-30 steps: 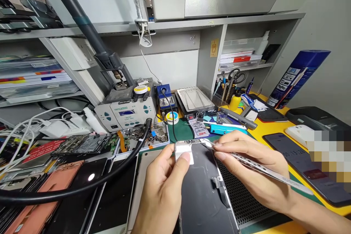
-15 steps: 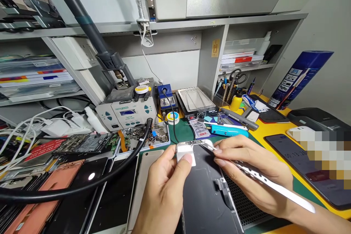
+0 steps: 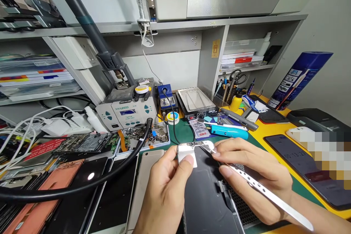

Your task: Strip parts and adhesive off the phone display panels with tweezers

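A dark phone panel (image 3: 205, 193) with a silvery frame lies tilted below the centre of the view. My left hand (image 3: 168, 190) grips its upper left corner, the thumb pressing on a white tab (image 3: 191, 158). In my right hand (image 3: 255, 175) are white metal tweezers (image 3: 263, 189) with a row of holes. Their tip is at the panel's top edge, right of the middle. Whether the tip touches a part there is too small to tell. A small flex cable (image 3: 225, 194) stands up from the panel's right side.
A black hose (image 3: 90, 186) curves across phones at the left. Behind are a parts tray (image 3: 161, 135), a grey hot-air station (image 3: 127, 111) and a teal tool (image 3: 229, 131). A phone with a timer (image 3: 298, 164) lies at the right, a blue can (image 3: 298, 80) behind it.
The tweezers' tip has shifted slightly left along the top edge, and their tail has dropped lower. My right fingers have moved a little on them. My left hand keeps its hold.
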Demonstrator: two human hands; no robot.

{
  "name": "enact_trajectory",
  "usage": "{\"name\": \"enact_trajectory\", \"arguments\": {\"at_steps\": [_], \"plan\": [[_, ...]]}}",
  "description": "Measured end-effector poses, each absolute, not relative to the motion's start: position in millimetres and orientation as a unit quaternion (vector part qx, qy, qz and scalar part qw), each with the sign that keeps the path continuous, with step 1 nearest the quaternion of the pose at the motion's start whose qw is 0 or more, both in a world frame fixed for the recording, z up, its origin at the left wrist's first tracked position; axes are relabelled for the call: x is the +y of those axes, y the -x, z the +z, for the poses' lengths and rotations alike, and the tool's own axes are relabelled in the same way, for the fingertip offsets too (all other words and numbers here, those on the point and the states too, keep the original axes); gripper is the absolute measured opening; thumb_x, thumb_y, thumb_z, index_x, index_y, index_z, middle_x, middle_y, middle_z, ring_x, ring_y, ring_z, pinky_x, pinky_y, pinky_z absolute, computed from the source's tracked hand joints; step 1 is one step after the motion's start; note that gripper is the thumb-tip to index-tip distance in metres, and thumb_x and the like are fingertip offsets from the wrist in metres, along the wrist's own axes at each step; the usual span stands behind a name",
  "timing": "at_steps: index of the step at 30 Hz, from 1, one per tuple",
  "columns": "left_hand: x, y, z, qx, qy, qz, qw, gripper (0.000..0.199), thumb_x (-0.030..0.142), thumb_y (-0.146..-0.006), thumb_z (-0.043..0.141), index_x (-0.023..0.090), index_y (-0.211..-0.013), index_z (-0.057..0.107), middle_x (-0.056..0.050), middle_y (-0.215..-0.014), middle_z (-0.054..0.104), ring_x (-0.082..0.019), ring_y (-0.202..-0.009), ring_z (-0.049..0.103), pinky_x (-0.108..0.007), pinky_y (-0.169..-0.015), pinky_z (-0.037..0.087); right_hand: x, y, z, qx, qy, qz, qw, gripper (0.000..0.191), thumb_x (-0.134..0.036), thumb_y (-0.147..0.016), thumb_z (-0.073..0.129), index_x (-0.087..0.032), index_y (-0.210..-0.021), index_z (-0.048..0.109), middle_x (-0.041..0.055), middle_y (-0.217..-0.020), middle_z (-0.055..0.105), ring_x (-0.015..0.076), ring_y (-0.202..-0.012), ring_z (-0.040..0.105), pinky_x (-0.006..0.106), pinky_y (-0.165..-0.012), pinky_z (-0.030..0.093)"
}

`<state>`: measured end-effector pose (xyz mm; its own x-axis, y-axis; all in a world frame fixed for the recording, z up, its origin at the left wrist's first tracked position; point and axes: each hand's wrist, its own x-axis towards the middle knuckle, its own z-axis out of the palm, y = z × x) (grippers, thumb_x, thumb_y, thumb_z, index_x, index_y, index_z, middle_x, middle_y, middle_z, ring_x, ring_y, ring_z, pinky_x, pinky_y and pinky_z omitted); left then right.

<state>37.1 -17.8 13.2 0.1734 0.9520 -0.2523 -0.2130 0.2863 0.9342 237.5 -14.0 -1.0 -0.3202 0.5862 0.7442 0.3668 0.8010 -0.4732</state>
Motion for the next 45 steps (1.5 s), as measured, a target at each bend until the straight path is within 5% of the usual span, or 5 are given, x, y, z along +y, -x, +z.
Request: {"name": "enact_trajectory", "arguments": {"at_steps": [14,26,38,45], "plan": [[-18.0,-37.7,13.4,0.432,-0.431,0.442,0.658,0.030,0.045,-0.086,0.071,0.019,-0.082,0.057,0.004,-0.065,0.047,-0.009,-0.060,0.038,-0.020,-0.054,0.032,-12.8,-235.2,1.2,-0.805,0.292,0.090,0.508,0.050,0.003,-0.080,0.066,-0.025,-0.120,0.065,0.0056,-0.098,0.076,0.0193,-0.092,0.073,0.031,-0.085,0.058],[-17.8,-37.0,12.6,0.439,-0.454,0.454,0.628,0.029,0.045,-0.085,0.071,0.018,-0.083,0.062,0.004,-0.062,0.045,-0.009,-0.057,0.036,-0.022,-0.051,0.028,-9.4,-235.3,0.3,-0.813,0.249,0.072,0.522,0.041,0.005,-0.081,0.067,-0.015,-0.116,0.069,0.0078,-0.100,0.077,0.0175,-0.095,0.072,0.027,-0.088,0.059],[-18.3,-36.2,12.2,0.460,-0.400,0.437,0.661,0.030,0.043,-0.083,0.072,0.019,-0.100,0.067,-0.001,-0.075,0.058,-0.015,-0.072,0.052,-0.024,-0.066,0.042,-9.2,-237.1,-0.4,-0.810,0.244,0.099,0.523,0.045,0.006,-0.081,0.066,-0.018,-0.119,0.068,0.0062,-0.102,0.077,0.0167,-0.098,0.072,0.026,-0.091,0.059],[-14.5,-36.8,11.1,0.466,-0.446,0.453,0.615,0.024,0.041,-0.084,0.069,0.018,-0.082,0.063,0.001,-0.069,0.053,-0.014,-0.067,0.047,-0.025,-0.063,0.037,-9.0,-237.6,-0.9,-0.825,0.231,0.099,0.506,0.045,0.007,-0.080,0.065,-0.016,-0.119,0.068,0.0071,-0.103,0.077,0.0180,-0.098,0.073,0.029,-0.091,0.059]]}}
